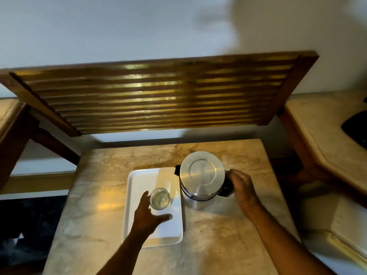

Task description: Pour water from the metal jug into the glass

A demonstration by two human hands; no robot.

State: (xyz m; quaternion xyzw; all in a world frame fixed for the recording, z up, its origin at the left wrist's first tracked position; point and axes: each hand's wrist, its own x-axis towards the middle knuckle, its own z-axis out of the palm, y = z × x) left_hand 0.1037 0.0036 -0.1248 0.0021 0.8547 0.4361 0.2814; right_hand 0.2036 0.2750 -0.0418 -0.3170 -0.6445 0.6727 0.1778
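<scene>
A metal jug (200, 175) with a round flat lid and a black spout on its left stands upright on the marble table (228, 241). My right hand (241, 188) is closed around its black handle on the right side. A clear glass (159, 198) stands upright on a white rectangular tray (168, 233), left of the jug. My left hand (148, 214) is beside the glass with fingers spread, the index finger at its left side and the thumb below it. I cannot tell whether the hand touches the glass or whether there is water in it.
A slatted wooden panel (158, 96) leans behind the table against the pale wall. Marble counters lie at the far left and right, with a dark object (355, 128) on the right one. The dark floor (29, 225) shows at the lower left.
</scene>
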